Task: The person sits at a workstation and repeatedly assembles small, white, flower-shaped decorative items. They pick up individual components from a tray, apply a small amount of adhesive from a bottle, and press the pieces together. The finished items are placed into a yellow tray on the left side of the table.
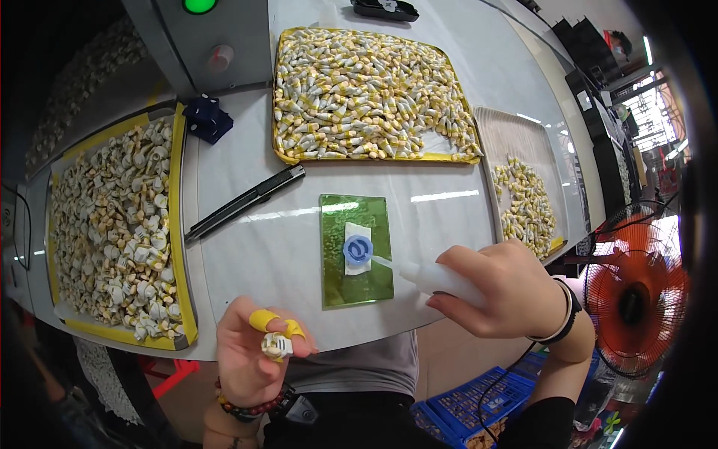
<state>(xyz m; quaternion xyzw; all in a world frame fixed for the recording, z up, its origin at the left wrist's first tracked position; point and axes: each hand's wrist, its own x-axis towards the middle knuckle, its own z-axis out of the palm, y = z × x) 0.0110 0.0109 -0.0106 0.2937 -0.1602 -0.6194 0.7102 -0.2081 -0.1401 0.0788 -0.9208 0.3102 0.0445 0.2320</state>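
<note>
My left hand [250, 355], with yellow coverings on two fingers, pinches a small white-and-tan figurine piece [277, 345] near the table's front edge. In my right hand [520, 292] is a white squeeze bottle [441, 279], tilted with its thin nozzle toward the left. The nozzle tip meets, or nearly meets, the right rim of a round blue cap-like dish [357, 251]; contact cannot be made out. Beneath that dish is a white pad [357, 269], lying on a green glass plate [359, 290]. My fingers partly hide the figurine piece and the bottle.
A yellow-edged tray [183, 224] of white-and-tan pieces stands at left. Cone-shaped pieces fill another tray [359, 159] at the back; a third tray [516, 127] at right holds fewer. A black bar [247, 200] lies left of the plate. An orange fan [636, 292] stands right.
</note>
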